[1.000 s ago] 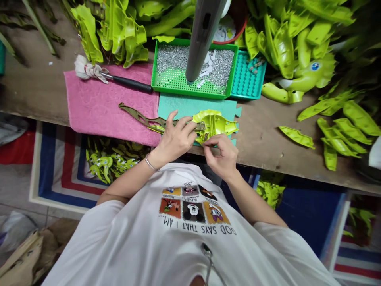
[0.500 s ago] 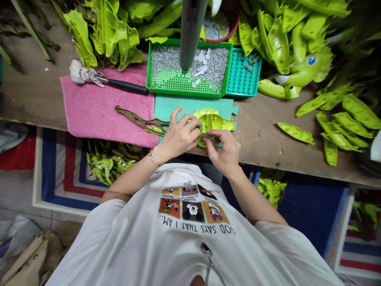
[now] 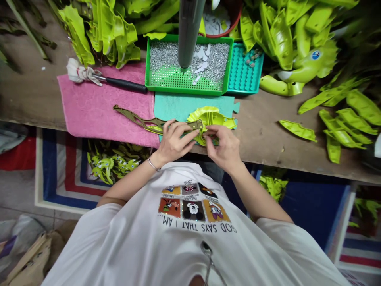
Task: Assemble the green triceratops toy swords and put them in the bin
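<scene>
A lime green plastic toy shell [image 3: 213, 119] lies on a teal mat [image 3: 184, 106] at the near edge of the wooden bench. A long olive-brown slotted plastic arm [image 3: 137, 118] runs from the pink towel into the shell. My left hand [image 3: 173, 141] has its fingers curled over the arm's end where it meets the shell. My right hand [image 3: 222, 145] pinches the shell's near edge, fingers closed.
A green tray of small metal screws [image 3: 187, 63] and a teal tray [image 3: 244, 73] sit behind the mat, with a grey hanging tool [image 3: 189, 31] above. A cloth-tipped stick [image 3: 98, 77] lies on the pink towel [image 3: 98, 105]. Piles of green plastic parts [image 3: 300, 43] fill the bench's back and right.
The left hand's fingers slid down along the olive arm and curled tighter; the right hand shifted slightly left on the shell. The view drifted a little.
</scene>
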Demonstrator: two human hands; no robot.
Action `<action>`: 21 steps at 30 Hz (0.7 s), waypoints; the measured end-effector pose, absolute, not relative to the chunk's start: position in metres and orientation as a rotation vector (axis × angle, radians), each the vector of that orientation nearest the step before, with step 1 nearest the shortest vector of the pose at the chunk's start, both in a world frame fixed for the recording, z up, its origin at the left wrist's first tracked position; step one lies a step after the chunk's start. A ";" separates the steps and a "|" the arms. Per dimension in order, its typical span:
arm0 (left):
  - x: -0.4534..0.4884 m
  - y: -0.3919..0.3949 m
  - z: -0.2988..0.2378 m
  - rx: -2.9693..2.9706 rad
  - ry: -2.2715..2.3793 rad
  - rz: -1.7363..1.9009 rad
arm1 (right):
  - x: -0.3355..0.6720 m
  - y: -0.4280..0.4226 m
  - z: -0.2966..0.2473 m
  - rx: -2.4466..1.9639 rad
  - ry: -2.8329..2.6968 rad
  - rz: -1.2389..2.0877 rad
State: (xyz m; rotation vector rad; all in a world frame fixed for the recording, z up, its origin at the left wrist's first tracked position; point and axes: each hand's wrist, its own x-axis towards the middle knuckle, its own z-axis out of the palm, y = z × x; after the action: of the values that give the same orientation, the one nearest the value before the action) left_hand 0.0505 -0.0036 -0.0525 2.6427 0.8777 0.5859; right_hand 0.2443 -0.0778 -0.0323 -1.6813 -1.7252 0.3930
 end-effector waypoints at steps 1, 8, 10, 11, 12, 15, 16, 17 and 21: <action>0.051 -0.002 -0.053 2.650 0.888 0.594 | 0.245 -0.078 -0.031 -1.678 -1.733 0.403; 0.050 0.000 -0.057 2.679 0.856 0.590 | 0.247 -0.077 -0.031 -1.690 -1.818 0.322; 0.050 -0.002 -0.058 2.688 0.855 0.599 | 0.246 -0.077 -0.033 -1.673 -1.833 0.291; 0.050 -0.003 -0.058 2.688 0.847 0.606 | 0.245 -0.077 -0.034 -1.671 -1.837 0.275; 0.051 -0.004 -0.059 2.686 0.834 0.613 | 0.244 -0.077 -0.036 -1.673 -1.838 0.259; 0.052 -0.007 -0.061 2.709 0.780 0.629 | 0.240 -0.077 -0.039 -1.686 -1.820 0.192; 0.053 -0.008 -0.061 2.731 0.770 0.636 | 0.239 -0.078 -0.039 -1.681 -1.812 0.168; 0.053 -0.009 -0.062 2.756 0.766 0.638 | 0.238 -0.079 -0.039 -1.674 -1.802 0.153; 0.053 -0.009 -0.064 2.789 0.761 0.577 | 0.241 -0.086 -0.028 -1.677 -1.749 0.224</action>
State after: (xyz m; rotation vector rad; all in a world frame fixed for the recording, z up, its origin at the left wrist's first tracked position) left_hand 0.0530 -0.0092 -0.0641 2.7889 0.7610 0.5771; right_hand 0.2410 -0.0863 -0.0283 -1.6770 -1.7490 0.2243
